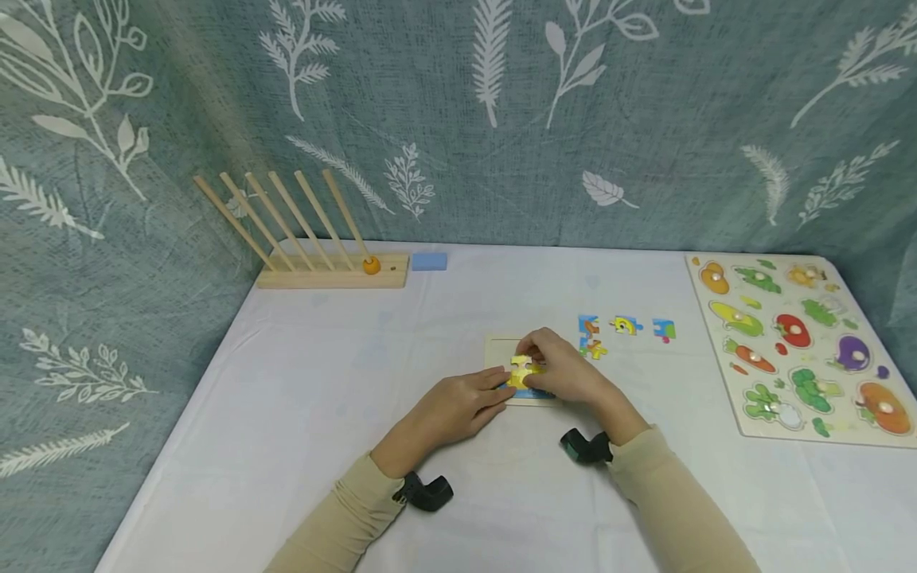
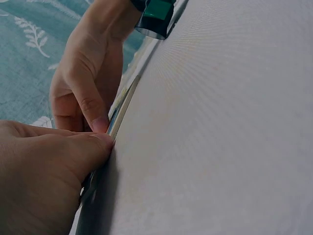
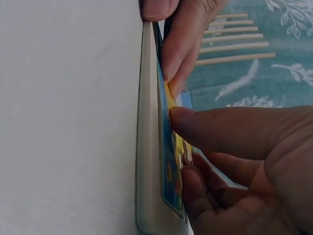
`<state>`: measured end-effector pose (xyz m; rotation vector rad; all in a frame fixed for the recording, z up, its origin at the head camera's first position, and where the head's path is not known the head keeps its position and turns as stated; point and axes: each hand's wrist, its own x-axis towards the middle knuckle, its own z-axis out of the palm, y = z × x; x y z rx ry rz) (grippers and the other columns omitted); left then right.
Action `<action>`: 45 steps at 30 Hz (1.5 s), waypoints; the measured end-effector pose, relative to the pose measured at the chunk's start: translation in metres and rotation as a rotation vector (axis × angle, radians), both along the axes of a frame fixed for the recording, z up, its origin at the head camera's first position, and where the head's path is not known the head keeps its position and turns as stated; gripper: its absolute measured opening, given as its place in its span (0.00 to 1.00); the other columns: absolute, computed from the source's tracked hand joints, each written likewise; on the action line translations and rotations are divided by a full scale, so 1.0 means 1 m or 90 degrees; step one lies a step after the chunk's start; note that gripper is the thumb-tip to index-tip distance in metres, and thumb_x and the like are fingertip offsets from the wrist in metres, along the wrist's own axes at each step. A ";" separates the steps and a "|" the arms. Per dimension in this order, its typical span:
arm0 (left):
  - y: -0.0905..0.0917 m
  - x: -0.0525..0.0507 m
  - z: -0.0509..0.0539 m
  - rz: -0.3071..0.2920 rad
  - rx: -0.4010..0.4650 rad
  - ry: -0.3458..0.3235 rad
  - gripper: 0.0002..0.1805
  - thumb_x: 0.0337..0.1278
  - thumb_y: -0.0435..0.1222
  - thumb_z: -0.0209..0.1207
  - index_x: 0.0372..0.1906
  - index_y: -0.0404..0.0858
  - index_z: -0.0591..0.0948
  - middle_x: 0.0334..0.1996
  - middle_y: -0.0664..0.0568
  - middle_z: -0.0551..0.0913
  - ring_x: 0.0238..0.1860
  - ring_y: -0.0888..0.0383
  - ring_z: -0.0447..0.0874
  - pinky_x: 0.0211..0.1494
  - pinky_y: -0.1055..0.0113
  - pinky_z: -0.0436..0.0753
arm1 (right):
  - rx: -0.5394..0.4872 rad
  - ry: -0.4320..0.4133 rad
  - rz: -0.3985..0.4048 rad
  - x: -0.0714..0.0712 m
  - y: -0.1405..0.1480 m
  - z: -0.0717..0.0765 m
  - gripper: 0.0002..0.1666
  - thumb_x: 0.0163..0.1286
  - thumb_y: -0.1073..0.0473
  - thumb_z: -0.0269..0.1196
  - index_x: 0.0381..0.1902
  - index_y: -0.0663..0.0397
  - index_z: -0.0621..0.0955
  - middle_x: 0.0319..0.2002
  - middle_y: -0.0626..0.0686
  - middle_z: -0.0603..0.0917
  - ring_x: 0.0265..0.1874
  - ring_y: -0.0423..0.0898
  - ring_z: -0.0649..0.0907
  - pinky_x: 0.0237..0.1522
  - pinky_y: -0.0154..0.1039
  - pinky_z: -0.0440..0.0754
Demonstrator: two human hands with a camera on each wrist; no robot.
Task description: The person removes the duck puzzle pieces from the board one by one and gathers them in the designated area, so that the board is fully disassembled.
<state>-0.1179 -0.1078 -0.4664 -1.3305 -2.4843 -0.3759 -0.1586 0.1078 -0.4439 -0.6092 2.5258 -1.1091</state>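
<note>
Yellow puzzle pieces lay in a pale frame between the left hand, whose outstretched fingers touched them, seemingly for steadiness, and the right hand, beyond which loose pieces sat, probably for easy reach. Both wrists angled inward; the right thumb and fingers bent over the yellow, though whether they pinched a piece I couldn't tell.

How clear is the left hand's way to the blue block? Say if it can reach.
Probably yes: only white cloth lies between the left hand and the blue block, though that hand is touching the puzzle.
</note>
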 end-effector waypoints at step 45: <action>0.004 0.004 0.003 0.044 -0.051 0.014 0.18 0.60 0.42 0.60 0.54 0.42 0.83 0.54 0.49 0.82 0.56 0.57 0.81 0.50 0.68 0.84 | -0.103 -0.029 -0.041 -0.004 0.005 0.001 0.13 0.62 0.69 0.62 0.45 0.56 0.81 0.37 0.53 0.82 0.37 0.45 0.78 0.44 0.40 0.79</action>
